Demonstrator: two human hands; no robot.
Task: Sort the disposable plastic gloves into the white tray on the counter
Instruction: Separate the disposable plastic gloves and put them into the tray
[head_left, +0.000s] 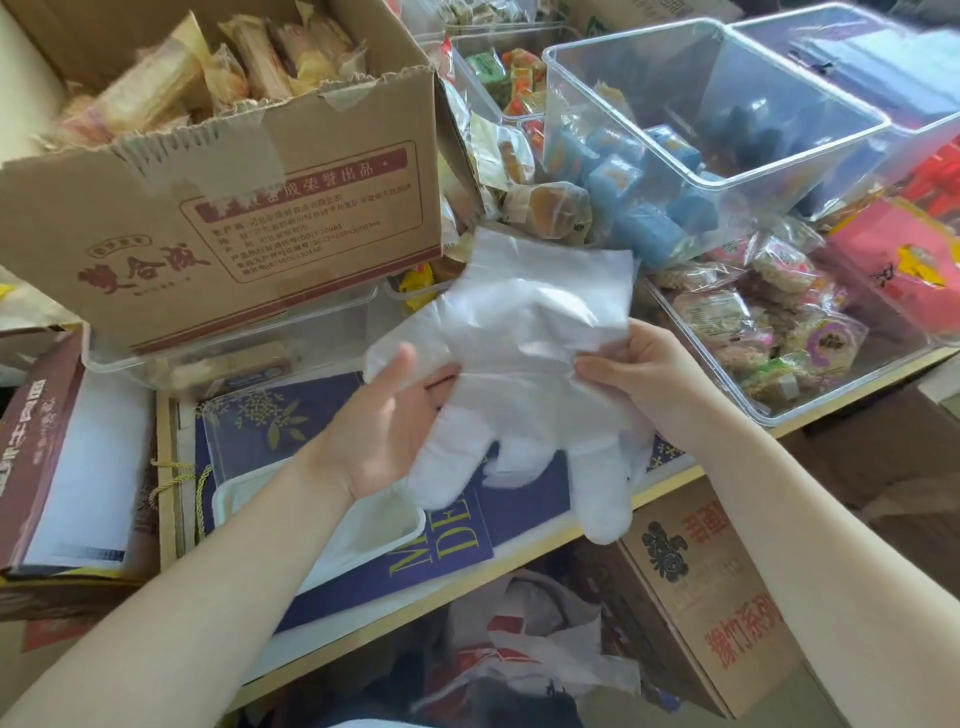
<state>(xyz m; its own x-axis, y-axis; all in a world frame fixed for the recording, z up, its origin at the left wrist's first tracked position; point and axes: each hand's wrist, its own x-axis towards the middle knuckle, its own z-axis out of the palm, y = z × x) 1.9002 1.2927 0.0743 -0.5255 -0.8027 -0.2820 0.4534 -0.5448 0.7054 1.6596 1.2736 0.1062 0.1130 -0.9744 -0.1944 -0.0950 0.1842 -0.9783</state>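
A translucent disposable plastic glove (524, 364) hangs in the air between both hands, cuff up and fingers pointing down. My left hand (395, 431) holds its left edge, thumb on top and palm behind the plastic. My right hand (639, 374) pinches the glove's right edge between thumb and fingers. Below, the white tray (228, 499) lies on the counter, mostly hidden under my left forearm and the glove's fingers.
A big cardboard box of wrapped snacks (223, 171) sits on a clear bin at the back left. Clear bins of packaged sweets (769, 332) fill the right. A dark blue box (519, 499) underlies the tray. Cartons (711, 597) and bags stand below the counter edge.
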